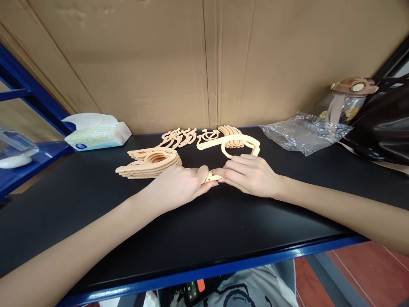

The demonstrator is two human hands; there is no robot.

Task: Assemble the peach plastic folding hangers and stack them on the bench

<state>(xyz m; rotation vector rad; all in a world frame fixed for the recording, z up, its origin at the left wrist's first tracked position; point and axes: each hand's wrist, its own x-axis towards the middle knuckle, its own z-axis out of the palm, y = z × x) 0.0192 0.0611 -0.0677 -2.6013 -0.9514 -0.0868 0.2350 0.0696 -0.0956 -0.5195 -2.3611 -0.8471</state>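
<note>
Both my hands meet over the middle of the black table, closed around a small cream plastic piece (209, 178). My left hand (182, 182) pinches its left end between thumb and fingers. My right hand (251, 174) grips the right end, its fingers covering much of the piece. Just behind my right hand are a long cream arm (217, 142) and a curved ring part (227, 152); whether they join the held piece is hidden. A stack of cream folded hanger-like pieces (148, 164) lies left of my left hand.
Loose cream hooks (179, 137) and a row of curved parts (232, 131) lie at the back. A tissue box (99, 135) stands back left. Clear plastic wrap (303, 132), a bottle (348, 102) and a black bag (383, 119) are at right.
</note>
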